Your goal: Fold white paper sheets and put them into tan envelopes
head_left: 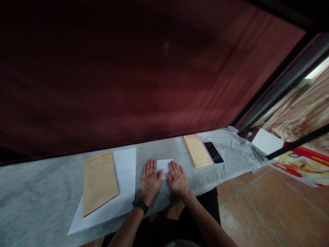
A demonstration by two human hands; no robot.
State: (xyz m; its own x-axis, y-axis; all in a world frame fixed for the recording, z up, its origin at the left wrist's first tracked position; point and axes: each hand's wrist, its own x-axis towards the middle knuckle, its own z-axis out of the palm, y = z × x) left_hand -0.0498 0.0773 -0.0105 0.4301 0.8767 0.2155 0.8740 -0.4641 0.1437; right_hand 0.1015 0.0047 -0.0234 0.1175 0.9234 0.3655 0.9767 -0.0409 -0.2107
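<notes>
A small white piece of paper [163,165] lies on the grey cloth-covered surface [164,147] in front of me. My left hand [150,180] rests flat on its left side, fingers stretched forward, with a dark band on the wrist. On the paper's right side lies my right hand [178,180], also flat with its fingers extended. Both hands cover the paper's side edges, and its middle shows between them. Neither hand grips anything.
To the left, brown envelopes [100,181] lie on large white paper sheets [127,181]. A stack of brown envelopes [197,151] and a phone [213,153] sit to the right. A dark red panel [154,85] rises behind the surface. Beyond its right end is a tiled floor [257,206].
</notes>
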